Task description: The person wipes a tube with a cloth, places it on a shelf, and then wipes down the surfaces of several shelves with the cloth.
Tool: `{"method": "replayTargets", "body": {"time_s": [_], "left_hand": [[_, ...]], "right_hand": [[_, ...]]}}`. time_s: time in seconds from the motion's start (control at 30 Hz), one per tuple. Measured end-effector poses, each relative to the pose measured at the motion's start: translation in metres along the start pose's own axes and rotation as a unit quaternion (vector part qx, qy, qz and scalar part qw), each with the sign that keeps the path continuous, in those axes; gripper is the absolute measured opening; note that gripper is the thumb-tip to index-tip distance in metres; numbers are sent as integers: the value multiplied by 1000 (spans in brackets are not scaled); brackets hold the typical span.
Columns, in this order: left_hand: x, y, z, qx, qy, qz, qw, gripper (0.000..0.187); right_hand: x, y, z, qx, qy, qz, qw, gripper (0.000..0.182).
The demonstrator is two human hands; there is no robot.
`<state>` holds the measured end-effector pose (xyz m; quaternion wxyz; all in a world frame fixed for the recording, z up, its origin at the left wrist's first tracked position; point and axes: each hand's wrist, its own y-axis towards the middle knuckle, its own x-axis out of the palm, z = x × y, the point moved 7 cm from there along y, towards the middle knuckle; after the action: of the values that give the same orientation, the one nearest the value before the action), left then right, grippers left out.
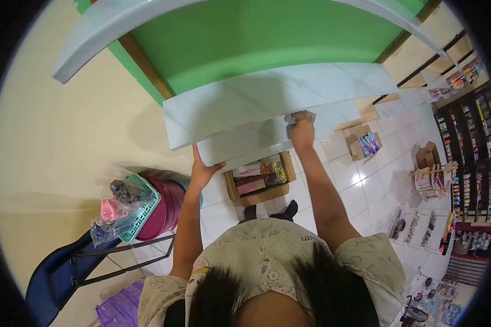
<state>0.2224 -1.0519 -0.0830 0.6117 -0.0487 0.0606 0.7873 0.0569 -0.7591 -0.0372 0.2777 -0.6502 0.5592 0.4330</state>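
Observation:
My right hand [301, 132] is closed around a crumpled grey cloth [304, 115], pressed onto the lower white marble-patterned shelf [245, 139]. At that shelf's left end is my left hand [203, 172], its thumb and fingers spread apart against the corner and front edge. Some of its fingers are hidden. Another white shelf [229, 103] juts out just above, partly covering the lower one. Both are fixed along a green wall panel [245, 38] with wooden uprights.
Below the shelves, an open cardboard box [259, 180] of packaged goods sits by my feet. A smaller box [365, 144] stands farther right on the tiles. To the left are a maroon bin [161, 210], a teal basket [142, 212] and a blue chair [54, 272]. Display racks [469, 152] line the right.

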Motion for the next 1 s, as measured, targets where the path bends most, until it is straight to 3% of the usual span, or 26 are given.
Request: {"method": "replayTargets", "body": {"time_s": [0.03, 0.07, 0.1, 0.13, 0.17, 0.23, 0.33, 0.43, 0.53, 0.6, 0.63, 0.73, 0.77, 0.87, 1.0], "left_hand": [[-1, 0, 4, 11, 7, 5, 1000, 123], [1, 0, 9, 21, 13, 9, 1000, 123], [2, 0, 13, 32, 19, 12, 999, 124], [2, 0, 13, 25, 9, 16, 1000, 122], [1, -1, 13, 17, -1, 19, 1000, 121], [0, -1, 4, 20, -7, 24, 999, 120], [-6, 2, -10, 35, -8, 19, 999, 120], [1, 1, 9, 29, -17, 2, 999, 122], [2, -1, 23, 41, 15, 15, 999, 124], [0, 0, 21, 40, 18, 13, 999, 125], [0, 1, 15, 40, 13, 12, 999, 125], [0, 3, 4, 44, 6, 11, 999, 126], [-1, 3, 3, 45, 6, 13, 999, 127], [-1, 2, 6, 62, 35, 13, 997, 123], [-14, -8, -22, -99, -191, -87, 973, 108]], "right_hand": [[4, 4, -10, 26, -13, -10, 1000, 51], [47, 5, -9, -23, -42, 44, 998, 46], [68, -15, -45, -188, -46, 236, 952, 45], [75, -22, -83, -162, 57, 129, 977, 46], [98, -36, -117, -178, 30, 48, 982, 43], [92, -65, -189, -271, 109, -46, 955, 41], [88, -81, -216, -367, 135, -31, 920, 43], [83, -67, -171, -348, 101, -81, 929, 43], [52, -23, -71, -250, 84, 88, 961, 40], [13, 1, -16, -66, 30, 43, 996, 43], [0, 5, -2, -27, 27, 77, 996, 48], [27, 9, -22, -22, -3, 46, 999, 45], [52, -2, -52, -105, -130, 103, 981, 46], [83, -46, -159, -218, 23, 65, 973, 42], [98, -97, -218, -350, 119, -87, 925, 54]]}}
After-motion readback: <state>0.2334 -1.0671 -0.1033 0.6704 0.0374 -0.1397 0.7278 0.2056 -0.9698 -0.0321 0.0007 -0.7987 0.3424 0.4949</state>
